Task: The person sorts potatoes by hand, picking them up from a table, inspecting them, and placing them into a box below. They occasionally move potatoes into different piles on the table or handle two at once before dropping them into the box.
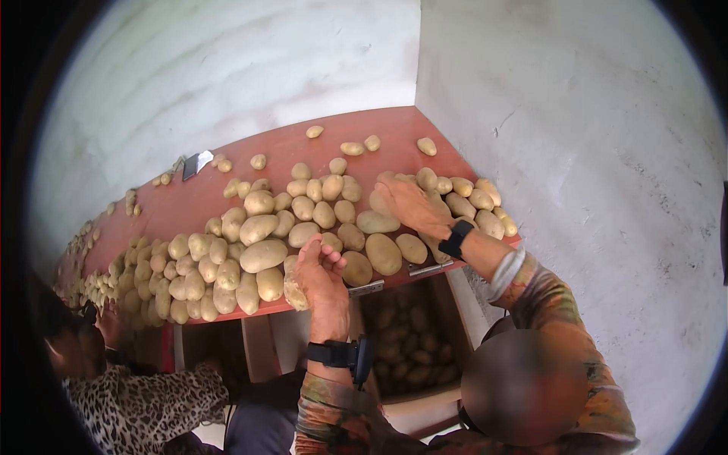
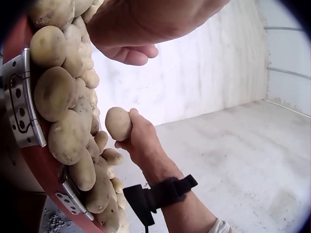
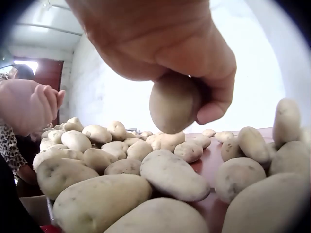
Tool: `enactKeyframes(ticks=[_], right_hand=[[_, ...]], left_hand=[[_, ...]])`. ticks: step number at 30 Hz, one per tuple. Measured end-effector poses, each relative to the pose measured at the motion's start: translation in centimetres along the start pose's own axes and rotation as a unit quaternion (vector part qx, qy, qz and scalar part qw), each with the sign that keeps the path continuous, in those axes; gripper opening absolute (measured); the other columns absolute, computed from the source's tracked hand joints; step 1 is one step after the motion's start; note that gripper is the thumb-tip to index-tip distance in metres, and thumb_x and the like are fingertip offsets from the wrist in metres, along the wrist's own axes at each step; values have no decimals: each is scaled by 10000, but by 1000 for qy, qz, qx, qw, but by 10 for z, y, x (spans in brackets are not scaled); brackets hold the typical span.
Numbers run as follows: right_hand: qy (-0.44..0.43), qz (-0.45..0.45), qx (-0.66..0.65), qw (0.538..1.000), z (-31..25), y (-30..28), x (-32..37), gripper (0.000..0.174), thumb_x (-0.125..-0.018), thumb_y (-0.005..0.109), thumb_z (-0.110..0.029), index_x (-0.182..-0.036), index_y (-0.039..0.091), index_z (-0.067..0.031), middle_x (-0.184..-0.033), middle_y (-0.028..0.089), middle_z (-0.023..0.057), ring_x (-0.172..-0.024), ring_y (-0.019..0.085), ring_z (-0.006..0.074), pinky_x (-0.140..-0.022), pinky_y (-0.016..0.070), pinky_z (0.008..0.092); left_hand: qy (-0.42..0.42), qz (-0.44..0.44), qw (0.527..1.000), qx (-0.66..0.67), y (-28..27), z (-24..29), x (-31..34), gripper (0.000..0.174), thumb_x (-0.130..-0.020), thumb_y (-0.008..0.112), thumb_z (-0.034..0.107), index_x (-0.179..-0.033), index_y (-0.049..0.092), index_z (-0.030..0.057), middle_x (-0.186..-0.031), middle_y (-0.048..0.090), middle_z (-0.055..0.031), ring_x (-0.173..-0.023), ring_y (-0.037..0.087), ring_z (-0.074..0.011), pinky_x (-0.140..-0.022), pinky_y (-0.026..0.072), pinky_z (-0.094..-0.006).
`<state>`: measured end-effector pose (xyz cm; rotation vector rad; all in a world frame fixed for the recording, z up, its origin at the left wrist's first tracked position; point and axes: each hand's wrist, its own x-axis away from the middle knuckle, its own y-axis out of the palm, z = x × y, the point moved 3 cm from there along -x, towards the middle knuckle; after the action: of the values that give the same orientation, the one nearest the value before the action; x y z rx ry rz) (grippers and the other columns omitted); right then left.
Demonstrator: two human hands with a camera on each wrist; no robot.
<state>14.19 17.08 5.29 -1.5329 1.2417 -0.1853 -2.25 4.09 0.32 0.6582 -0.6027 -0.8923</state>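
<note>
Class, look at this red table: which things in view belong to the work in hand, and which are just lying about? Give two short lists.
Belongs to the work, it seems:
- potato in the right hand
- heaped potatoes
- red table
- bin of potatoes below

Apparently just lying about:
- dark flat object
- white item beside it
</note>
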Motion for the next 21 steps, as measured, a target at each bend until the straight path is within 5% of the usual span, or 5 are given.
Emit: enactKeyframes(ticks=[7,10,13,15,21], right_hand=[[-78,0,-108,991,-30,-13,58,193,-942,428,-183,-963,521,-14,-844,543,208,-822,518,398,-689,440,436],[-280,6,119,953,-39,-1,97,185,-895,452,-134,-989,535,2,-971,566,155,-866,584,303,-673,499,383],[-224,-75,-13,972,-52,3,129,177,-913,481,-235,-951,544,-74,-820,581,119,-774,592,309,-676,492,404],[-224,-295,77,926,-54,12,152,168,-905,494,-245,-910,547,-85,-814,574,101,-790,596,282,-641,506,399],[-242,-106,90,960,-41,-19,131,146,-828,588,-215,-838,539,-77,-831,540,80,-818,579,267,-677,501,356]], left_hand=[[-7,-7,1000,0,2,-2,2,175,-896,541,165,-1033,569,60,-733,548,8,-613,539,-94,-528,475,-239],[-8,-8,1000,-1,0,-2,0,174,-896,542,169,-1032,568,63,-733,548,10,-613,537,-93,-529,475,-237],[-10,-10,1000,-6,2,-3,1,185,-894,545,170,-1041,567,61,-734,548,10,-615,537,-92,-537,476,-237],[-9,-12,1000,-8,4,-3,3,187,-894,546,171,-1043,568,60,-732,548,10,-614,537,-92,-540,476,-238],[-7,-13,1000,-9,1,-8,1,192,-896,545,171,-1043,575,51,-726,560,5,-610,543,-99,-543,475,-240]])
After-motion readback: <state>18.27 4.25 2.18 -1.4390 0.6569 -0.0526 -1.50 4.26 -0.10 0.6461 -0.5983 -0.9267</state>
